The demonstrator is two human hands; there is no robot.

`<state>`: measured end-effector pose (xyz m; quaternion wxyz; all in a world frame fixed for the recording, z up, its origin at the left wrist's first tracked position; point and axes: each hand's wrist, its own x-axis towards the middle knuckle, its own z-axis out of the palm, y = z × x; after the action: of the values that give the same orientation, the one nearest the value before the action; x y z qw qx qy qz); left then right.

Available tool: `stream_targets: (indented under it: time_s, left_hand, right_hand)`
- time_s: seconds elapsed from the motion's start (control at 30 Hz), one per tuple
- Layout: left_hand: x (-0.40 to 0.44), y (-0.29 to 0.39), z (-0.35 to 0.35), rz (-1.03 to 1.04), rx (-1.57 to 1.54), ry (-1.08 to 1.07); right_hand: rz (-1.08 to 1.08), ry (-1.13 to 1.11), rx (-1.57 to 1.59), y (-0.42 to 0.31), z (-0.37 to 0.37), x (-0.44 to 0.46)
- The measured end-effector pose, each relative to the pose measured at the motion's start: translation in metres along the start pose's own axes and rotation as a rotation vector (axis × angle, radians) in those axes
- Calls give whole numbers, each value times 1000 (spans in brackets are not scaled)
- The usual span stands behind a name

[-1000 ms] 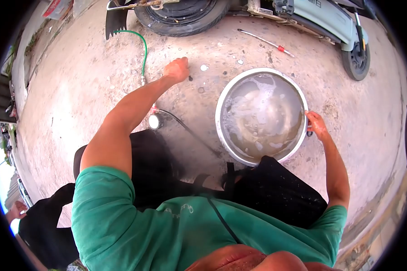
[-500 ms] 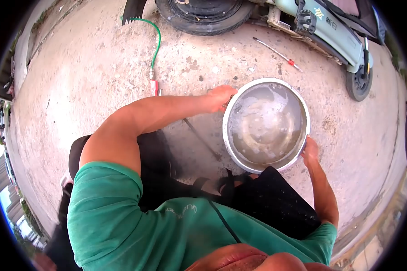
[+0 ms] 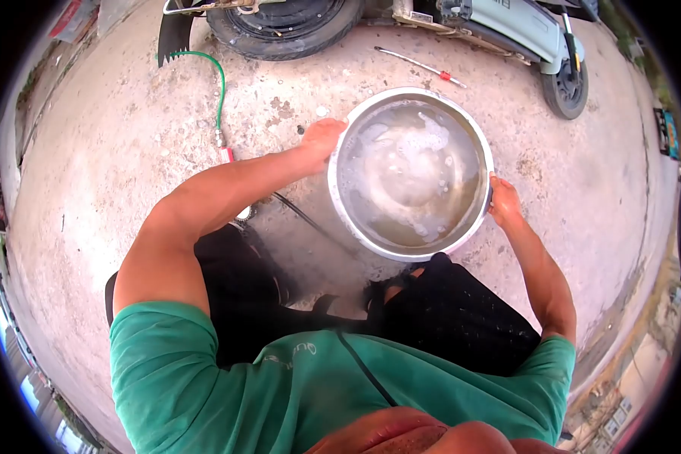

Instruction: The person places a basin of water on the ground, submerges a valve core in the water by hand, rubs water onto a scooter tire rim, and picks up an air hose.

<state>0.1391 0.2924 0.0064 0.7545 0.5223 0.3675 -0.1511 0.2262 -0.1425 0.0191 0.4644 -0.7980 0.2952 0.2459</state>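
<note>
Between my hands is a wide round metal basin (image 3: 412, 92) holding cloudy water (image 3: 420, 170) with patches of white foam. My left hand (image 3: 324, 144) grips its upper left rim, fingers partly hidden behind the edge. At the right rim, my right hand (image 3: 505, 198) is closed on the basin, thumb near the edge and the other fingers mostly out of sight. The basin's near edge lies close to my knee in black trousers (image 3: 461, 318). Whether its bottom touches the ground cannot be seen.
Beyond the basin stands a pale blue electric scooter (image 3: 514, 30) with a black wheel (image 3: 287, 30). A thin rod with a red band (image 3: 445, 76) lies on the concrete. To the left are a green hose (image 3: 221, 83) with a red fitting (image 3: 227, 154) and a dark bar (image 3: 299, 210).
The whole view has shifted, so ground and scooter sit higher and further left. The basin looks slightly larger, and its foam has moved around. Both hands keep their hold on the rim.
</note>
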Motion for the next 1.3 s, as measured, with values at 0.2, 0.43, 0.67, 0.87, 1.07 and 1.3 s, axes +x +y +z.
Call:
stream_targets:
  time_s: [0.2,0.43,0.67,0.87,1.07,1.3]
  left_hand:
    - [15,17,-47,82,55,46]
    - [18,48,-89,129,55,94]
    - [35,57,-123,160,29,174]
    - [47,56,-149,169,55,159]
    - [55,45,-161,152,73,158]
    - [55,60,-160,193,228,190]
  right_hand:
    - [-19,-138,-20,-31,40,6]
    - [-19,-206,-106,-73,96,1]
    - [-78,-245,-90,-87,132,14]
    - [-110,-249,-125,-96,153,24]
    - [-139,-277,-167,-98,159,25]
    - [-121,-324,-309,-79,148,27]
